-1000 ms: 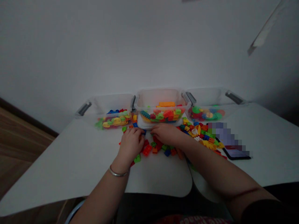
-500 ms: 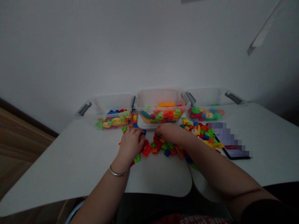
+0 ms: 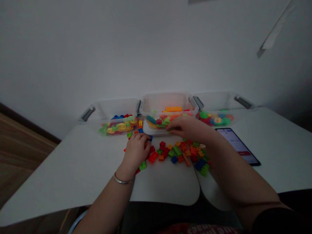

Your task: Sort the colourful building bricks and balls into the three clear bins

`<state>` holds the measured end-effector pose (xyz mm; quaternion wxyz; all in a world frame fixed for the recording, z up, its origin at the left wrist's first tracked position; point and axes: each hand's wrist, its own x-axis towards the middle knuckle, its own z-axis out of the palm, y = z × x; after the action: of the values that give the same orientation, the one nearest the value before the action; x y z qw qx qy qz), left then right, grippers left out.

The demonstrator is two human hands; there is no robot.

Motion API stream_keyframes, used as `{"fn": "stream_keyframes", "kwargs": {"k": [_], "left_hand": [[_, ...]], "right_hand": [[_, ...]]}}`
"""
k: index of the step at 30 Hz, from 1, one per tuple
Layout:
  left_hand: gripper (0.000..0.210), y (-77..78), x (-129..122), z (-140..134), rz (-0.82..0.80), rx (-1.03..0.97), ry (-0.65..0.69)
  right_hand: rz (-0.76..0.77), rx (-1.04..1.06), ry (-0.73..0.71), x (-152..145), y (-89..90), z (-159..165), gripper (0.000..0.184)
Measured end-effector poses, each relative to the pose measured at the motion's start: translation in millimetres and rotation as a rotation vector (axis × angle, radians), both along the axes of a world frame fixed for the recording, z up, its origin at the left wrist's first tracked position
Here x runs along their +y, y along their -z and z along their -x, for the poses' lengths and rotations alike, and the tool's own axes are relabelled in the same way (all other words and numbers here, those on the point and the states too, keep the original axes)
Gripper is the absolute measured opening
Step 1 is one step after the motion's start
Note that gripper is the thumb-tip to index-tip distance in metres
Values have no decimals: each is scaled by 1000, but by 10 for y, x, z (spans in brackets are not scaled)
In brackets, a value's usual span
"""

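My left hand [image 3: 137,149] rests at the left end of the pile of toy bricks, fingers curled, with a blue brick [image 3: 150,138] between thumb and fingertips. A metal bangle [image 3: 123,180] circles that wrist. Above the far side of the pile, in front of the middle clear box [image 3: 168,95], hovers my right hand [image 3: 186,128]. Its fingers are drawn together and point left; a small greenish bit shows under them, too unclear to name. Below lie a red brick [image 3: 153,157], a green brick [image 3: 177,150] and a brown stick-shaped piece [image 3: 186,159].
A left clear box [image 3: 117,102] holds yellow, green and blue pieces. A right clear box [image 3: 214,96] holds round coloured pieces. A phone [image 3: 240,146] lies on the white table [image 3: 168,185] at the right, close to my right forearm. A wall rises behind the boxes.
My right hand has lifted from the pile and moved up and right toward the middle box, uncovering bricks at the centre. My left hand has stayed in place.
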<state>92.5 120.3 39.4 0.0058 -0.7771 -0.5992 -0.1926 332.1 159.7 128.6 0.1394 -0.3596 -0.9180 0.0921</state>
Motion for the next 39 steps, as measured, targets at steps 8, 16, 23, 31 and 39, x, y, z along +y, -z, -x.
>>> {"fn": "stream_keyframes", "kwargs": {"k": [8,16,23,31,39], "left_hand": [[25,42,18,33,-9,-14,10],[25,67,20,38,-28,-27,13],[26,45,12,24,-13,-16,5],[26,27,4,13,-11,-5,0],[27,31,12,25,-16,2,8]], "right_hand": [[-372,593,303,223,10,-353,20],[-363,501,369,352,170,-256,23],[-289,121,457,290,116,-212,34],[-311,-72,436,226,48,-182,43],[-258,79,441,236,65,-189,38]]}}
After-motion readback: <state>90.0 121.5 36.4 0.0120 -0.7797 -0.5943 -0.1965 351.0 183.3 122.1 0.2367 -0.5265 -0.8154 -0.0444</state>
